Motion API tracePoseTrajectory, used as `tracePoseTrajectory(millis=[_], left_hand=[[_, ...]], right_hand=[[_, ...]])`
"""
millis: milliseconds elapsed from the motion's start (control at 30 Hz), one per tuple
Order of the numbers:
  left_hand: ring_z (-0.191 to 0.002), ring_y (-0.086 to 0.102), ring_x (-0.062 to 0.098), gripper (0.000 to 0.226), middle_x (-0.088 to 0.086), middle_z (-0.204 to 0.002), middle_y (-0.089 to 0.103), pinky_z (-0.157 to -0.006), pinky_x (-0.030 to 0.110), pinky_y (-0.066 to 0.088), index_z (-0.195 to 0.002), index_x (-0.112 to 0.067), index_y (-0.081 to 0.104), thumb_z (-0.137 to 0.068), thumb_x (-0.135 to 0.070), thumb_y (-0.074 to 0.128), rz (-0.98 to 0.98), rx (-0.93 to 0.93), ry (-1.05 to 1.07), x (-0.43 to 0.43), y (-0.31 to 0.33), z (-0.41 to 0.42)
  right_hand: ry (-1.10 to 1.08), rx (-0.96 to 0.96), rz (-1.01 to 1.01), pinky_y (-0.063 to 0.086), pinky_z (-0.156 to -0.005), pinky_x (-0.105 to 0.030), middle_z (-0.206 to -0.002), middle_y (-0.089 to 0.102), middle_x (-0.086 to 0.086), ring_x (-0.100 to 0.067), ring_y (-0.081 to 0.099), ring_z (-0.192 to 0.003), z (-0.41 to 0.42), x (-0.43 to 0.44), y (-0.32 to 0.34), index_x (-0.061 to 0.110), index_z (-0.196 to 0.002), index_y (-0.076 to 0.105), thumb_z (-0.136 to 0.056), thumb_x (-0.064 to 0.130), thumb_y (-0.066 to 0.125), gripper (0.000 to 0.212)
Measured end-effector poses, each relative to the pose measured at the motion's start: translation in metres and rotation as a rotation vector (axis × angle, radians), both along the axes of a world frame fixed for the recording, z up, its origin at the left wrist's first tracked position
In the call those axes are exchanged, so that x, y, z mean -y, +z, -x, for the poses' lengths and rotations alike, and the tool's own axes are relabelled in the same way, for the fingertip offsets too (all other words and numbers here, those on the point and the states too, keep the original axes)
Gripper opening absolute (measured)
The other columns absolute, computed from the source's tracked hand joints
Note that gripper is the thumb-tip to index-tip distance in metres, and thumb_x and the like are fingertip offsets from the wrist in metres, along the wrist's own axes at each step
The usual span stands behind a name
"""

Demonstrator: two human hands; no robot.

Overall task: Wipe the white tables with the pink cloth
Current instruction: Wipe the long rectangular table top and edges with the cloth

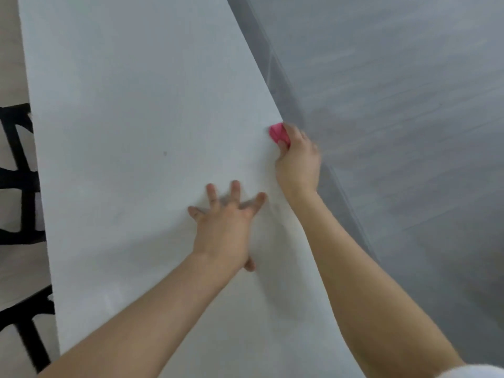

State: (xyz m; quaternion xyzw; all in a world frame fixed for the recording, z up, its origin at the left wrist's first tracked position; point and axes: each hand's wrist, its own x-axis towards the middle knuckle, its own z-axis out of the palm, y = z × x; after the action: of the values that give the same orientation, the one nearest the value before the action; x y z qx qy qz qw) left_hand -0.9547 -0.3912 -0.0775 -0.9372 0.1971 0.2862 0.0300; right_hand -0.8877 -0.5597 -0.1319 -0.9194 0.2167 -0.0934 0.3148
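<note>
A single head-worn camera looks steeply down, close over the white table (pixel 122 132), grey floor (pixel 409 105) filling the frame's right.

A long white counter (pixel 122 105) runs from the upper left of the frame down to the bottom centre. At its right edge, in the middle right of the frame, the right hand (pixel 298 162) grips a bunched pink cloth (pixel 278 133) against the surface. The left hand (pixel 223 227) lies flat on the counter in the centre, its fingers (pixel 211 192) spread apart. A small dark speck (pixel 165 153) sits left of the hands. Grey floor (pixel 409 105) fills the right side, and black frames (pixel 24 173) stand at the left edge.
</note>
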Motion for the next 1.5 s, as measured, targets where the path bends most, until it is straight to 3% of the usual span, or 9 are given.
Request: tracePoseTrajectory(millis=[167, 267, 500, 667, 833, 1000, 1133, 1333, 1500], left_hand=[[-0.158, -0.003, 0.056, 0.149, 0.005, -0.177, -0.012, -0.110, 0.076, 0.038, -0.165, -0.052, -0.007, -0.060, -0.060, 0.098, -0.049, -0.001, -0.020, 0.003, 0.006, 0.001], [-0.159, -0.001, 0.055, 0.149, 0.004, -0.178, -0.008, -0.110, 0.078, 0.038, -0.166, -0.053, -0.002, -0.058, -0.059, 0.100, -0.045, -0.003, -0.005, 0.005, 0.007, 0.000], [-0.152, 0.017, 0.051, 0.147, 0.001, -0.168, 0.013, -0.101, 0.077, 0.046, -0.161, -0.062, 0.012, -0.046, -0.057, 0.104, -0.026, 0.044, 0.020, 0.006, 0.003, -0.001], [-0.162, 0.007, 0.044, 0.144, -0.005, -0.177, 0.002, -0.111, 0.072, 0.042, -0.164, -0.059, 0.009, -0.053, -0.061, 0.102, -0.037, 0.038, 0.082, -0.001, 0.002, 0.004], [-0.150, 0.038, 0.029, 0.097, 0.001, -0.158, 0.041, -0.113, 0.051, 0.045, -0.160, -0.042, 0.041, -0.079, -0.041, 0.093, 0.077, 0.137, 0.148, 0.011, 0.026, 0.058], [-0.162, 0.013, 0.031, 0.138, 0.005, -0.174, 0.011, -0.125, 0.065, 0.022, -0.166, -0.039, 0.013, -0.059, -0.063, 0.097, 0.118, 0.073, -0.025, 0.026, 0.029, 0.183], [-0.164, -0.006, 0.040, 0.153, 0.010, -0.175, -0.015, -0.119, 0.070, 0.027, -0.167, -0.038, -0.009, -0.059, -0.067, 0.096, 0.025, 0.046, -0.082, 0.022, 0.009, 0.219], [-0.164, -0.009, 0.041, 0.156, 0.007, -0.178, -0.015, -0.116, 0.069, 0.034, -0.168, -0.041, -0.007, -0.054, -0.069, 0.097, -0.009, 0.002, -0.070, 0.027, 0.011, 0.215], [-0.164, -0.008, 0.043, 0.158, 0.009, -0.178, -0.014, -0.116, 0.071, 0.035, -0.168, -0.039, -0.009, -0.055, -0.070, 0.097, -0.036, 0.008, -0.095, 0.029, 0.010, 0.215]], right_hand=[[-0.111, -0.045, 0.037, 0.056, -0.083, -0.037, -0.122, 0.070, 0.017, -0.021, 0.070, -0.096, 0.237, 0.014, 0.019, 0.031, -0.142, 0.067, -0.111, 0.018, 0.061, 0.034], [-0.119, -0.040, 0.014, 0.046, -0.084, -0.020, -0.121, 0.072, 0.016, -0.013, 0.067, -0.102, 0.180, 0.012, 0.020, 0.029, -0.135, 0.070, -0.109, 0.011, 0.060, 0.033], [-0.047, -0.071, -0.091, 0.053, -0.092, -0.032, -0.116, 0.076, 0.002, -0.025, 0.069, -0.109, -0.004, -0.006, 0.007, 0.027, -0.123, 0.076, -0.095, -0.004, 0.051, 0.048], [-0.073, -0.003, -0.100, 0.057, -0.098, -0.034, -0.121, 0.073, 0.020, -0.007, 0.070, -0.108, 0.214, 0.024, 0.002, 0.038, -0.133, 0.069, -0.113, 0.021, 0.058, 0.029], [-0.218, -0.119, 0.002, 0.060, -0.091, -0.044, -0.120, 0.068, 0.021, -0.012, 0.068, -0.106, 0.393, 0.018, 0.032, 0.039, -0.130, 0.066, -0.110, 0.018, 0.062, 0.029], [-0.159, -0.074, -0.047, 0.054, -0.091, -0.041, -0.116, 0.068, 0.011, -0.024, 0.067, -0.106, 0.262, 0.014, 0.017, 0.029, -0.121, 0.069, -0.103, 0.004, 0.058, 0.034], [-0.109, -0.184, -0.055, 0.048, -0.082, -0.038, -0.115, 0.068, -0.005, -0.034, 0.064, -0.107, 0.137, 0.009, 0.009, 0.018, -0.122, 0.067, -0.091, -0.006, 0.052, 0.042], [-0.189, -0.117, -0.143, 0.055, -0.090, -0.035, -0.114, 0.075, 0.020, -0.007, 0.068, -0.105, 0.324, 0.028, 0.026, 0.040, -0.129, 0.067, -0.105, 0.011, 0.062, 0.038], [-0.313, -0.121, -0.075, 0.056, -0.092, -0.041, -0.119, 0.072, 0.015, -0.016, 0.067, -0.109, 0.411, 0.017, 0.039, 0.037, -0.124, 0.068, -0.101, 0.002, 0.062, 0.042]])
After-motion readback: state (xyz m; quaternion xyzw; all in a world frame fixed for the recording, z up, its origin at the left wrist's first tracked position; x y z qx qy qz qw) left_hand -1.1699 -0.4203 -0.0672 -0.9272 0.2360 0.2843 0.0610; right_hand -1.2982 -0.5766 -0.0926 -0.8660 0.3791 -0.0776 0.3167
